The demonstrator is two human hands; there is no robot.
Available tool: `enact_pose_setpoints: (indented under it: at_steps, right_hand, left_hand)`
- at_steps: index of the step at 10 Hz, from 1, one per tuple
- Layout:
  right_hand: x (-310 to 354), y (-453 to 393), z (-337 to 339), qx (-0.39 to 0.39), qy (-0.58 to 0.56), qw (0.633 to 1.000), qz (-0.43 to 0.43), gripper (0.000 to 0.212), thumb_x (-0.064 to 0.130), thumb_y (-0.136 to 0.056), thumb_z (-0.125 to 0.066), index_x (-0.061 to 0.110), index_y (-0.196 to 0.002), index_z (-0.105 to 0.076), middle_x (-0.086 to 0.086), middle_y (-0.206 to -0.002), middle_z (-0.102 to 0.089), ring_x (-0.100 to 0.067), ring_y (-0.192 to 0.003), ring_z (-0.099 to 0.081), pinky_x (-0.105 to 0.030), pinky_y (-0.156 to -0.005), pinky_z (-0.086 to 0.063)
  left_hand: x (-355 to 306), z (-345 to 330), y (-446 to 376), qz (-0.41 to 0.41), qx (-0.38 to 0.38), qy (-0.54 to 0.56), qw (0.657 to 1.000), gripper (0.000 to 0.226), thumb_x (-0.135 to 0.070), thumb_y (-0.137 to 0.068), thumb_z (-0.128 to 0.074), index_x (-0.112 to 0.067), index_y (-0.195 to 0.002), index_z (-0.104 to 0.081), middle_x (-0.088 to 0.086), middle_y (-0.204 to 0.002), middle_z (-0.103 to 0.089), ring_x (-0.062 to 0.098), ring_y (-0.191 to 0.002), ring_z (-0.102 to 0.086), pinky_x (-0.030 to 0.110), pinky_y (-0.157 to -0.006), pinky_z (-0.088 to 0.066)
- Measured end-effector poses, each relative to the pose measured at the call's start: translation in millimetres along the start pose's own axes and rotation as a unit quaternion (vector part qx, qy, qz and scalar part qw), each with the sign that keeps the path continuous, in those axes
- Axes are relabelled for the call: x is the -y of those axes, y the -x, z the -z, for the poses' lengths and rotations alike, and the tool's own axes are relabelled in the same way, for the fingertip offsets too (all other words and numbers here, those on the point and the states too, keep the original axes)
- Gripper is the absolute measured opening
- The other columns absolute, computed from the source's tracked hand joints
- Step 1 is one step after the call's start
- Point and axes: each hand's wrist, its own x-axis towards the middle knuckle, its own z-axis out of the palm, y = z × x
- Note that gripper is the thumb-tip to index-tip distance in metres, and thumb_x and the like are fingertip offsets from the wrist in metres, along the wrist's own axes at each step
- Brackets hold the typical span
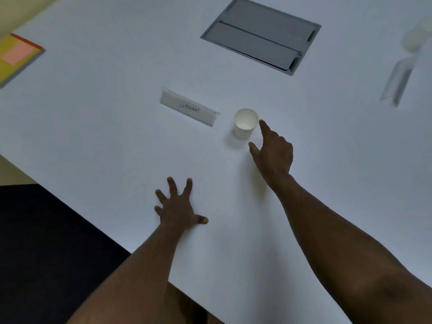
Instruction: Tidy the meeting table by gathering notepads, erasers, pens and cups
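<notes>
Two bare hands over a white table point(93, 113), one paper cup point(244, 123) within reach.

Right hand point(273, 153) stretched toward the upright white cup near the table's middle, index finger at the cup's rim, thumb just below its base, fingers apart and not clamped on anything. Left hand point(178, 208) pressed flat near the table's near edge, fingers point(171, 183) splayed wide. Clear name stand point(189, 108) lettered "ELEPHANT" just beside the cup, toward the left edge. Grey cable hatch point(261, 36) sunk into the table toward the far edge. Yellow notepad point(16, 57) with a pink sticky patch at the far left edge. Second, blurred clear stand point(397, 80) near the right edge.
</notes>
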Motion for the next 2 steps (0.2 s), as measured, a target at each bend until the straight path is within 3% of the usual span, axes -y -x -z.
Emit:
enact_pose_setpoints:
  at_steps: [1, 2]
  right_hand:
    - [-5, 51, 12, 0.035, -0.039, 0.999, 0.001, 0.063, 0.042, -0.085, -0.061, 0.018, -0.14, -0.042, -0.008, -0.12, -0.065, -0.031, -0.104, -0.063, -0.041, -0.087, -0.047]
    - [-7, 90, 16, 0.046, -0.077, 0.996, 0.015, 0.059, 0.041, -0.086, -0.062, 0.016, -0.137, -0.048, -0.005, -0.13, -0.062, -0.027, -0.115, -0.059, -0.039, -0.097, -0.043]
  left_hand:
    - [-1, 6, 6, 0.009, 0.014, 0.013, 1.0, 0.127, -0.061, -0.063, -0.081, -0.041, -0.151, 0.008, 0.007, -0.158, 0.029, 0.051, -0.143, 0.011, 0.066, -0.11, -0.022]
    - [2, 9, 13, -0.008, -0.019, 0.018, 1.0, 0.111, -0.055, -0.072, -0.076, -0.032, -0.154, -0.004, 0.01, -0.161, 0.014, 0.049, -0.144, 0.0, 0.062, -0.11, -0.028]
